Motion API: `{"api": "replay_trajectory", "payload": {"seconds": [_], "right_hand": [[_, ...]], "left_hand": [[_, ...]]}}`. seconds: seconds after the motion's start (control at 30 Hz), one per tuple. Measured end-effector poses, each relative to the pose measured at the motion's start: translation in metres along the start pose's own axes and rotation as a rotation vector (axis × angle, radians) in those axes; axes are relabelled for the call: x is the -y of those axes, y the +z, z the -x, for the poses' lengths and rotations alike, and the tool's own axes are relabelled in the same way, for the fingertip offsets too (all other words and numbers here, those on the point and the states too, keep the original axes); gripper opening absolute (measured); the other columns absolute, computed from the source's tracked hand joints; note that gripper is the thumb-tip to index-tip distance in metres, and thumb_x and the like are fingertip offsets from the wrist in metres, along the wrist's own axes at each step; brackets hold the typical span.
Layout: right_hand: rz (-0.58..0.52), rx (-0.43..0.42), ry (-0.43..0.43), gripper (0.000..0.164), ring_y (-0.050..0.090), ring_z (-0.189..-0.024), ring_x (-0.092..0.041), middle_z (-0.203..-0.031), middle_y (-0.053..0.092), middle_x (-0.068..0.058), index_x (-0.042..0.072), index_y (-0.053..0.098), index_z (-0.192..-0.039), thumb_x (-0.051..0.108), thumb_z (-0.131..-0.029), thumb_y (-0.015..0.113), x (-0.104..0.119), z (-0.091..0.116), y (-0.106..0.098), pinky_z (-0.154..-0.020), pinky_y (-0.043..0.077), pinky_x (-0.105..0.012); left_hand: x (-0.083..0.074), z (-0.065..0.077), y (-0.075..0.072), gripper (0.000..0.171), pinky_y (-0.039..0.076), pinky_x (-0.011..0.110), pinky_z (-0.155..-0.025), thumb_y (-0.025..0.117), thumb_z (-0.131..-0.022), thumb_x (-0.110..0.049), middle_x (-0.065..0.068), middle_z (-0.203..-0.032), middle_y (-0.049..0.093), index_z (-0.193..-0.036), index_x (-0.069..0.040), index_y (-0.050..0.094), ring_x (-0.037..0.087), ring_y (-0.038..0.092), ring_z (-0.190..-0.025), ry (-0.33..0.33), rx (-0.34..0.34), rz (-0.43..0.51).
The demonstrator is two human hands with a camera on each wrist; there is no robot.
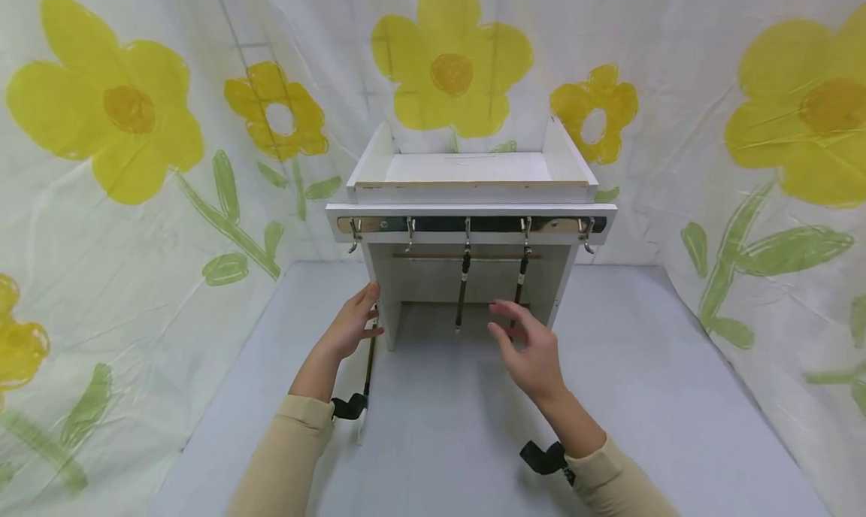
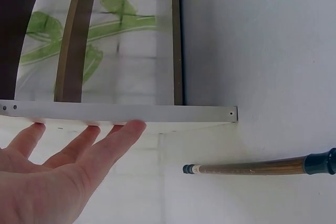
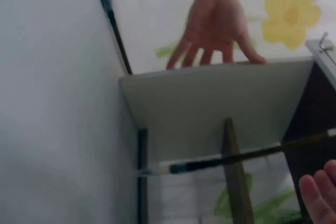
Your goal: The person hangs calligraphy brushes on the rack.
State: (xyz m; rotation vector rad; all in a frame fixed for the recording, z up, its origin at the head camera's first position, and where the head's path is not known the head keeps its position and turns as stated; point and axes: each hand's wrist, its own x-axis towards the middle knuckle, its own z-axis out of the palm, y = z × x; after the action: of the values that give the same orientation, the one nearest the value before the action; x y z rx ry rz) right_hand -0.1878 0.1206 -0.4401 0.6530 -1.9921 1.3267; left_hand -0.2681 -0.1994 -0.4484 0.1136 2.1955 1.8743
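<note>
While your left hand (image 1: 348,325) rests its fingertips against the outer face of the white shelf unit's left side panel (image 2: 105,112), fingers extended and gripping nothing, your right hand (image 1: 531,352) hovers before the right half of the unit (image 1: 473,195), fingers loosely bent, thumb apart, no hold on anything visible. Relation to note: the right-hand hanging brush (image 1: 520,280) drops from the fourth hook of the metal rail (image 1: 433,224), long axis near vertical, tip down, its lower stretch partly hidden behind your right hand in the head view. From that hand, the brush lies up and away from you; touching or just apart, you cannot tell. Your right hand is clearly the nearer one. The middle brush (image 1: 463,291) hangs from the third hook, to the left of your right hand, axis much the same. A third brush (image 1: 369,367) lies on the desk (image 1: 419,442) outside the left panel, nearer your left hand, long axis running towards you. Judgement: a reach by the right hand would depend on meeting that upright handle side-on
</note>
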Motion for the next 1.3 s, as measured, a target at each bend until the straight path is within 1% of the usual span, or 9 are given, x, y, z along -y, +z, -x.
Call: {"api": "replay_trajectory", "payload": {"seconds": [0.13,0.27,0.4,0.57,0.7,0.93,1.03,1.17,1.3], "right_hand": [[-0.014,-0.023,-0.054,0.039,0.070,-0.099,-0.035,-0.108,0.071,-0.025,-0.011,0.063,-0.119,-0.018,-0.081,0.072,0.012,-0.011,-0.017,-0.081,0.060,-0.019],[-0.040,-0.088,-0.098,0.043,0.070,-0.100,-0.029,-0.107,0.072,-0.025,-0.011,0.063,-0.120,-0.022,-0.079,0.071,-0.005,-0.014,-0.030,-0.082,0.056,-0.012],[-0.061,-0.173,-0.114,0.039,0.070,-0.102,-0.018,-0.105,0.071,-0.026,-0.014,0.062,-0.121,-0.022,-0.083,0.065,-0.018,-0.018,-0.044,-0.086,0.055,-0.012],[-0.015,-0.290,-0.021,0.035,0.066,-0.108,-0.019,-0.111,0.066,-0.032,-0.015,0.056,-0.128,-0.016,-0.093,0.057,-0.014,-0.028,-0.063,-0.093,0.052,-0.014],[-0.014,-0.324,0.083,0.035,0.062,-0.114,-0.019,-0.121,0.061,-0.034,-0.014,0.051,-0.134,-0.006,-0.100,0.053,-0.014,-0.031,-0.074,-0.096,0.049,-0.012],[-0.055,-0.135,0.368,0.044,0.046,-0.137,-0.036,-0.150,0.047,-0.021,-0.002,0.035,-0.152,0.014,-0.110,0.038,-0.030,-0.033,-0.079,-0.104,0.045,-0.012],[-0.084,-0.031,0.474,0.051,0.038,-0.146,-0.036,-0.160,0.036,-0.016,0.006,0.025,-0.160,0.022,-0.112,0.034,-0.046,-0.031,-0.078,-0.114,0.044,-0.030],[-0.097,0.090,0.515,0.056,0.029,-0.151,-0.037,-0.167,0.023,-0.013,0.015,0.015,-0.163,0.030,-0.112,0.031,-0.076,-0.025,-0.074,-0.117,0.034,-0.056],[-0.082,0.139,0.531,0.056,0.028,-0.151,-0.035,-0.168,0.022,-0.008,0.022,0.017,-0.163,0.040,-0.111,0.030,-0.095,-0.018,-0.070,-0.117,0.033,-0.058]], "left_hand": [[-0.013,0.008,0.002,0.075,0.040,0.061,-0.112,0.033,-0.108,-0.050,0.019,-0.169,0.003,-0.163,-0.006,0.004,0.050,0.014,-0.151,-0.011,0.013,0.014],[-0.025,0.019,0.004,0.075,0.039,0.061,-0.113,0.034,-0.108,-0.049,0.019,-0.169,0.004,-0.162,-0.004,0.005,0.050,0.015,-0.151,-0.013,0.021,0.012],[-0.019,0.016,0.003,0.076,0.039,0.061,-0.113,0.033,-0.108,-0.051,0.019,-0.169,0.004,-0.162,-0.005,0.005,0.050,0.014,-0.151,-0.008,0.016,0.012],[0.002,0.002,0.000,0.082,0.041,0.059,-0.112,0.033,-0.104,-0.060,0.016,-0.170,0.004,-0.163,-0.009,0.006,0.049,0.015,-0.152,0.003,-0.010,0.000],[0.002,0.002,-0.001,0.087,0.043,0.058,-0.111,0.035,-0.102,-0.065,0.015,-0.170,0.006,-0.163,-0.010,0.007,0.048,0.018,-0.151,0.014,-0.020,-0.013],[0.000,0.000,0.000,0.089,0.043,0.058,-0.111,0.034,-0.100,-0.068,0.015,-0.170,0.007,-0.163,-0.011,0.007,0.048,0.019,-0.151,0.011,-0.018,-0.027],[0.000,0.000,0.001,0.089,0.043,0.057,-0.111,0.035,-0.100,-0.068,0.014,-0.170,0.007,-0.164,-0.012,0.008,0.047,0.019,-0.151,0.003,-0.021,-0.020],[0.002,0.000,0.001,0.089,0.043,0.057,-0.111,0.035,-0.100,-0.068,0.013,-0.170,0.007,-0.164,-0.013,0.009,0.047,0.019,-0.151,0.001,-0.021,-0.022],[0.001,0.001,0.001,0.089,0.044,0.057,-0.110,0.035,-0.100,-0.069,0.013,-0.170,0.008,-0.164,-0.014,0.009,0.047,0.020,-0.151,0.004,-0.022,-0.029]]}}
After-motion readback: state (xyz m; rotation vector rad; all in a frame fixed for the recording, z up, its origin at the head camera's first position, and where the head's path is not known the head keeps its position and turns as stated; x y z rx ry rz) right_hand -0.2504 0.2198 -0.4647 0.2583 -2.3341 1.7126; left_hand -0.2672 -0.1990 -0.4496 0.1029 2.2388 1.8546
